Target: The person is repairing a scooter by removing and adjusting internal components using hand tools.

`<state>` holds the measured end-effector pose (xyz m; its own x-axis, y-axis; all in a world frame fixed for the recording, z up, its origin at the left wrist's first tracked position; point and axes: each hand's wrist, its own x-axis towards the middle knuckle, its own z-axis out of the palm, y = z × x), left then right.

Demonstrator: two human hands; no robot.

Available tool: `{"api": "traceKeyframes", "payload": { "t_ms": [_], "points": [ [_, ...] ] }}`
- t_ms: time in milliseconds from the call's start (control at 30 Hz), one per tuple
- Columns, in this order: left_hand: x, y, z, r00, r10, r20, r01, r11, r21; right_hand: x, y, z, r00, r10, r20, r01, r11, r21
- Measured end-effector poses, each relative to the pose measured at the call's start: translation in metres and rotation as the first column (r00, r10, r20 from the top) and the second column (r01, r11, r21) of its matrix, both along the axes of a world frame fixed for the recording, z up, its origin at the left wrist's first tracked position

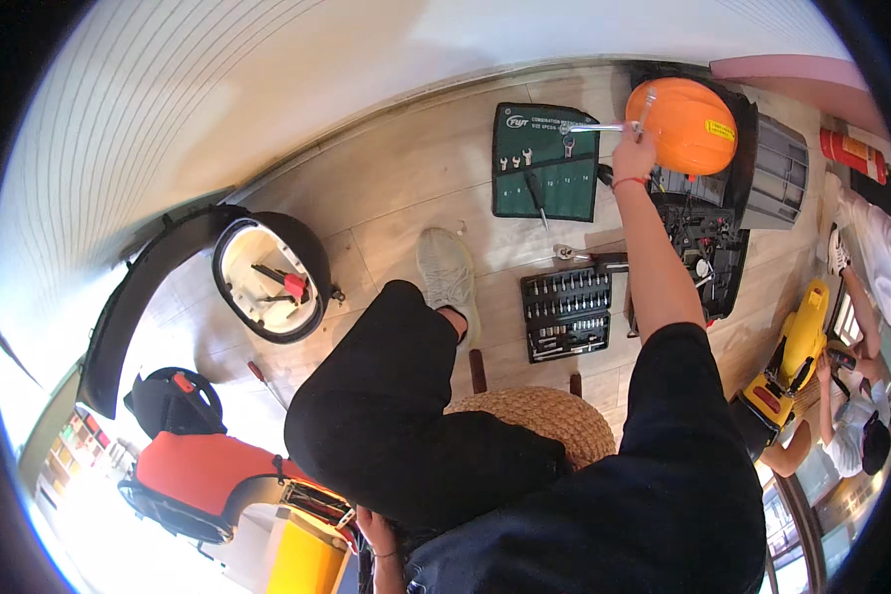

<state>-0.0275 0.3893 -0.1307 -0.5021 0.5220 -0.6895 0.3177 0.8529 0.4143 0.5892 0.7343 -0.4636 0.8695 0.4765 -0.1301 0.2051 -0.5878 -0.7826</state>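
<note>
My right hand (635, 158), with a red band at the wrist, reaches forward beside an orange hard hat (681, 127). It is closed on a combination wrench (598, 128) that points left over a green wrench roll (544, 188). A second shiny shaft (648, 105) stands up from the same fingers, in front of the hat; its kind is unclear. Smaller wrenches and a black-handled screwdriver (535, 192) lie in or on the roll. My left hand (374, 533) is low, against the opened side of an orange and yellow machine (312, 549); its fingers are partly hidden.
A socket set (566, 315) and a black tool case (728, 259) lie at right. Left of my shoe sits a round black-rimmed housing (269, 277); a screwdriver (265, 381) lies below it. A woven stool (540, 421) is beneath me. Another person (856, 436) works by a yellow machine (797, 342).
</note>
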Motion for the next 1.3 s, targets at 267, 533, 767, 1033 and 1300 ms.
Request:
{"api": "traceKeyframes", "payload": {
  "t_ms": [267, 533, 767, 1033, 1300],
  "points": [
    [0.025, 0.038, 0.017, 0.926, 0.294, 0.235, -0.344, 0.915, 0.212, -0.126, -0.069, 0.175, 0.757, 0.262, -0.599, -0.097, 0.951, 0.294],
    [0.059, 0.018, 0.084, 0.828, 0.118, 0.549, -0.446, 0.733, 0.514, -0.327, -0.094, 0.390, 0.147, 0.817, -0.558, -0.530, 0.542, 0.653],
    [0.078, -0.052, 0.127, 0.694, -0.074, 0.716, -0.570, 0.551, 0.610, -0.473, -0.215, 0.487, -0.641, 0.642, -0.421, -0.680, -0.219, 0.700],
    [0.054, -0.140, 0.132, 0.559, 0.101, 0.823, -0.825, 0.165, 0.540, -0.532, -0.317, 0.512, -0.744, 0.597, -0.302, -0.591, -0.376, 0.714],
    [0.038, -0.175, 0.118, 0.545, 0.239, 0.803, -0.833, 0.050, 0.551, -0.530, -0.347, 0.520, -0.755, 0.447, -0.479, -0.641, -0.352, 0.682]
  ]
}}
